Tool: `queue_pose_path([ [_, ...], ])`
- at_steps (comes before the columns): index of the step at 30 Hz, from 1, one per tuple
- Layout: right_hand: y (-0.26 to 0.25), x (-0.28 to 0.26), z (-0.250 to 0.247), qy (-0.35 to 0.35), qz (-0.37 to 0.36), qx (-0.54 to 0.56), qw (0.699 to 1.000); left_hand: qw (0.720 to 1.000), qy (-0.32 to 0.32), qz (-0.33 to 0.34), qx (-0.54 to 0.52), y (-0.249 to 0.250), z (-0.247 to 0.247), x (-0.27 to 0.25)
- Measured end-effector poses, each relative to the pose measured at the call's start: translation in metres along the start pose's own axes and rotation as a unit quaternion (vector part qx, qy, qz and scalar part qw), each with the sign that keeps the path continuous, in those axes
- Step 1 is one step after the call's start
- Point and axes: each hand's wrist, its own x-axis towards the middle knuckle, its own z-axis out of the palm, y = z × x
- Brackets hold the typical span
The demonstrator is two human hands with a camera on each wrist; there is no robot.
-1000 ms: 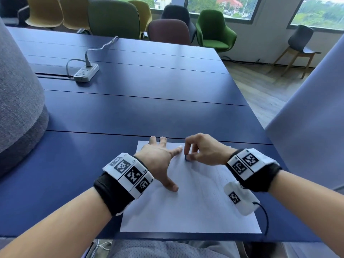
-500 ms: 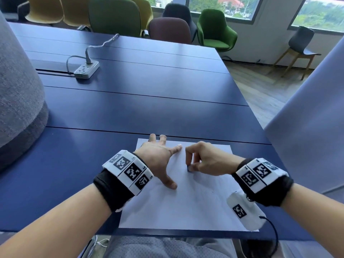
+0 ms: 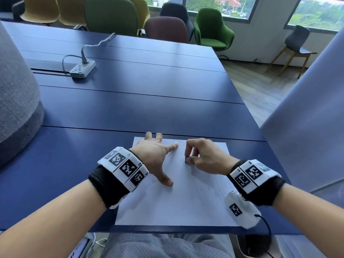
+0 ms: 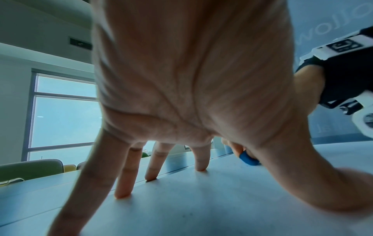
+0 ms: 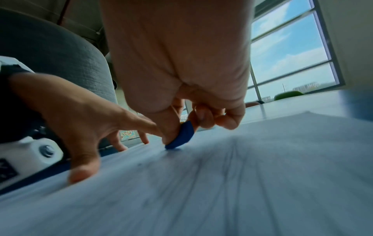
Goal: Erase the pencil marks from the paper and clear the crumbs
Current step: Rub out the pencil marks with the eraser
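Note:
A white sheet of paper (image 3: 178,200) lies at the near edge of the blue table (image 3: 130,108). My left hand (image 3: 158,157) is spread flat on the paper's upper left part, fingertips (image 4: 123,194) and thumb pressing down. My right hand (image 3: 188,159) pinches a small blue eraser (image 5: 180,137) between thumb and fingers, its lower edge touching the paper near the top middle. The same eraser (image 4: 249,159) shows past my left palm in the left wrist view. Faint grey pencil lines (image 5: 232,167) streak the paper in front of the eraser. A few tiny dark specks (image 3: 189,176) lie on the sheet.
A white power strip (image 3: 82,68) with its cable sits far left on the table. A grey upholstered form (image 3: 16,101) rises at the left edge. Several coloured chairs (image 3: 212,28) stand beyond the table's far side. My lap lies below the near edge.
My right hand with the eraser has slid a little back and forth along the paper; the left hand has stayed planted on the sheet.

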Motion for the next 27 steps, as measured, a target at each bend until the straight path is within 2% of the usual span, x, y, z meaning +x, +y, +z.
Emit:
queue_pose_path([
  [1,0.001,-0.005,0.002,-0.005,-0.003,0.004,1.0,1.0,0.0,0.0,0.001,0.0,0.0,0.0],
  [5,-0.002,-0.018,-0.001,-0.124,-0.016,-0.024,0.992,1.0,-0.003,-0.001,0.004,0.0,-0.001,0.0],
  [10,0.001,-0.014,0.002,-0.019,0.002,0.004,1.0,1.0,-0.003,-0.004,0.007,0.001,-0.001,0.0],
  [11,0.001,-0.019,0.004,-0.033,-0.002,0.009,0.999,1.0,-0.003,-0.004,0.007,0.001,-0.001,0.0],
  [14,-0.003,-0.028,0.004,-0.136,-0.017,-0.003,0.991,1.0,-0.007,-0.004,0.005,0.001,-0.002,-0.001],
  [16,-0.005,-0.022,0.002,-0.121,-0.021,-0.007,0.992,1.0,-0.008,-0.005,0.006,0.0,-0.001,-0.001],
  [19,-0.005,-0.018,0.006,-0.025,-0.01,0.015,1.0,1.0,-0.005,-0.006,0.006,0.0,-0.001,-0.001],
  [21,-0.004,-0.027,0.01,-0.043,-0.019,0.018,0.999,1.0,-0.006,-0.006,0.008,0.0,-0.002,-0.001],
  [24,-0.006,-0.037,0.007,-0.152,-0.029,-0.002,0.988,1.0,-0.008,-0.006,0.011,0.001,-0.002,-0.002],
  [25,-0.007,-0.035,0.005,-0.155,-0.028,-0.006,0.988,1.0,-0.007,-0.006,0.013,0.001,-0.002,-0.001],
  [27,-0.005,-0.028,0.006,-0.092,-0.013,0.005,0.996,1.0,-0.005,-0.006,0.014,0.001,-0.002,-0.001],
])
